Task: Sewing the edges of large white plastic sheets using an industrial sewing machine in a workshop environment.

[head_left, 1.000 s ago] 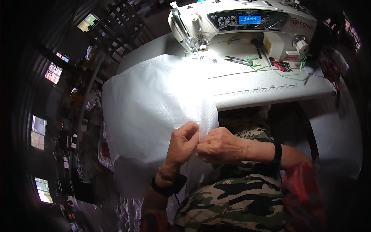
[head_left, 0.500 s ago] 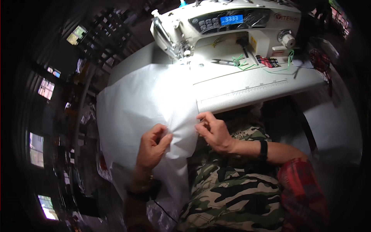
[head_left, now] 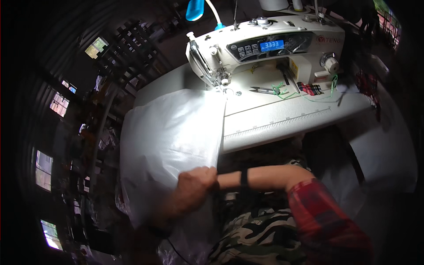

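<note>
A white woven sheet (head_left: 172, 128) runs from under the needle area of a sewing machine (head_left: 274, 46) toward me, its right edge drawn fairly straight. My left hand (head_left: 185, 192), blurred by motion, is closed at the near part of that edge. Beside it and partly overlapped by it, my right hand (head_left: 210, 175) is closed on the same edge, its fingers mostly hidden. The sheet's far end lies by the presser foot (head_left: 224, 82) under bright light.
Thread snips (head_left: 261, 90), green thread (head_left: 280, 90) and a plaid scrap (head_left: 310, 88) lie on the machine table (head_left: 274, 115), which has a ruler along its front. A blue lamp (head_left: 194, 9) stands behind. More pale sheeting (head_left: 380, 141) hangs at the right.
My hands were apart over the sheet; now they are together at its right edge, the right hand having moved left and down. The sheet is flatter, and the view has shifted.
</note>
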Demonstrator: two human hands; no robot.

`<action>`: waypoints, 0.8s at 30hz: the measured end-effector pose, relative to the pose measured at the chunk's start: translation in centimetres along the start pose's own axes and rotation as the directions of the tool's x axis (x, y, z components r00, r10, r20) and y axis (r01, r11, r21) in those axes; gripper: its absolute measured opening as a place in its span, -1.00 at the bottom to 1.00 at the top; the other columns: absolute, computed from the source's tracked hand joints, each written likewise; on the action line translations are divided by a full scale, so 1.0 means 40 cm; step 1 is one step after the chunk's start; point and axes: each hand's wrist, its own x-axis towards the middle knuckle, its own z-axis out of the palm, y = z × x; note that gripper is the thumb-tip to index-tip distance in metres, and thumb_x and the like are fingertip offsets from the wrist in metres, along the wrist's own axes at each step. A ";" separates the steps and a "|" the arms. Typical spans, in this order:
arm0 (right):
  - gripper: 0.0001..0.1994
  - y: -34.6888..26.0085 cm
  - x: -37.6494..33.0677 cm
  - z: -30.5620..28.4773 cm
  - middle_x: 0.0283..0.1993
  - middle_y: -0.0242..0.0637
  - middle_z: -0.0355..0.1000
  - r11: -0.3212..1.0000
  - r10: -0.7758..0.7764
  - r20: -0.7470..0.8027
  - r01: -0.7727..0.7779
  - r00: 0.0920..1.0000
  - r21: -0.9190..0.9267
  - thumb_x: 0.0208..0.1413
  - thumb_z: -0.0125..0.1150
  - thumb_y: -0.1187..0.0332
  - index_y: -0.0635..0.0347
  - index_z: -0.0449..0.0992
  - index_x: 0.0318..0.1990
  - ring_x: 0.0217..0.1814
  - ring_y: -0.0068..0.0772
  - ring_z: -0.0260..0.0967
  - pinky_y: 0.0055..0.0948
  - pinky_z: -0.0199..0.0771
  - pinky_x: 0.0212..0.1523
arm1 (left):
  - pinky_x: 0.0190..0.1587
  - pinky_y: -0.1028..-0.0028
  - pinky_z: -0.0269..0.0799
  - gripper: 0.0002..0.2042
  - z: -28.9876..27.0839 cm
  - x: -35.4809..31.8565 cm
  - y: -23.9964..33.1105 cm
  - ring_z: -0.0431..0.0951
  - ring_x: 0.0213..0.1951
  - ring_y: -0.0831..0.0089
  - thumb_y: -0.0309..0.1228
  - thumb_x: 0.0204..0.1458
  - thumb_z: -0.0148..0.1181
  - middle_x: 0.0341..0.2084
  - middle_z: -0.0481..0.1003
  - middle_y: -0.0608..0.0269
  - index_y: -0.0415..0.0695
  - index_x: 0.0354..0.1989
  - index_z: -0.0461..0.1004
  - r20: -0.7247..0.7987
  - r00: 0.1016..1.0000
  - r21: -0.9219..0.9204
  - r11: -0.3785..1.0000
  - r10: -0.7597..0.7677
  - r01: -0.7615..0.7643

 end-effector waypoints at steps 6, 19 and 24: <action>-0.79 -0.070 -0.145 -0.310 -0.32 0.03 0.54 0.988 0.155 0.251 -0.156 0.955 -0.018 0.06 0.17 0.27 0.23 0.57 -0.31 -0.21 0.11 0.50 -0.13 0.51 -0.13 | -0.42 0.24 0.40 -0.90 0.207 -0.077 -0.015 0.49 -0.43 0.16 -0.50 -0.09 0.15 -0.56 0.38 0.16 -0.13 -0.46 0.33 -0.222 0.947 0.050 0.968 -0.231 0.248; -0.73 0.141 -0.092 -0.614 0.00 -0.26 0.37 0.813 0.100 -0.033 -0.101 0.994 -0.574 0.07 0.11 0.56 -0.02 0.48 -0.09 -0.17 -0.09 0.48 -0.18 0.52 -0.17 | -0.37 0.29 0.45 -0.73 0.160 -0.095 0.050 0.50 -0.34 0.24 -0.59 -0.11 0.13 -0.53 0.44 0.19 -0.20 -0.17 0.49 -0.377 0.816 -0.172 0.899 -0.437 0.402; -0.85 0.132 -0.078 -0.627 -0.05 -0.25 0.38 0.898 0.169 0.023 -0.144 0.985 -0.415 0.17 0.09 0.49 0.02 0.45 -0.14 -0.16 -0.03 0.46 -0.12 0.48 -0.13 | -0.47 0.28 0.43 -0.53 0.168 -0.106 0.074 0.52 -0.50 0.18 -0.67 -0.14 0.10 -0.48 0.44 0.10 -0.24 0.06 0.45 -0.345 0.828 -0.228 0.895 -0.442 0.383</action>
